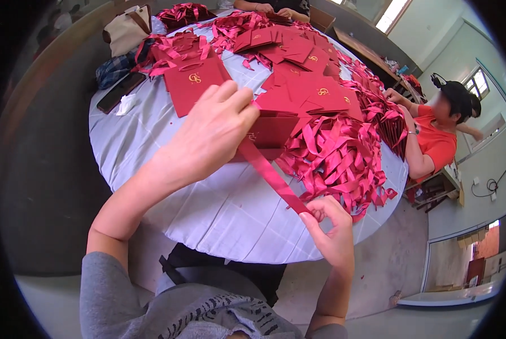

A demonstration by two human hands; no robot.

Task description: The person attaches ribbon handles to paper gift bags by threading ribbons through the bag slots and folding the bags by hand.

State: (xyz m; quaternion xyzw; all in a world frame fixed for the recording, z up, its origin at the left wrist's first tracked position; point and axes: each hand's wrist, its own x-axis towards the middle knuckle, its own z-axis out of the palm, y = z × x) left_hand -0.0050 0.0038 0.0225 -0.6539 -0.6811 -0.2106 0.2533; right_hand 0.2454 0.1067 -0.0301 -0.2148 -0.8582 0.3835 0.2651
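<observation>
A red ribbon (pixel 273 179) stretches slantwise between my two hands. My left hand (pixel 216 130) is closed, and a bit of pink ribbon shows at its fingertips; its grip is partly hidden behind the knuckles. Right behind those fingers is a small dark red paper bag (pixel 275 131), partly covered by my hand. At the ribbon's lower end, near the table's front edge, my right hand (pixel 329 223) pinches it between thumb and fingers. Beside the bag lies a big heap of loose red ribbons (pixel 343 164). Another red bag with a gold mark (pixel 188 85) lies beyond my left hand.
Red bags (pixel 315 68) cover the far part of the round, white-clothed table (pixel 145 150). At the left are a phone (pixel 120 92), crumpled tissue (pixel 127 105) and a beige handbag (pixel 127 31). A person in orange (pixel 436 141) sits at the right; another person's hands (pixel 273 10) work at the far side.
</observation>
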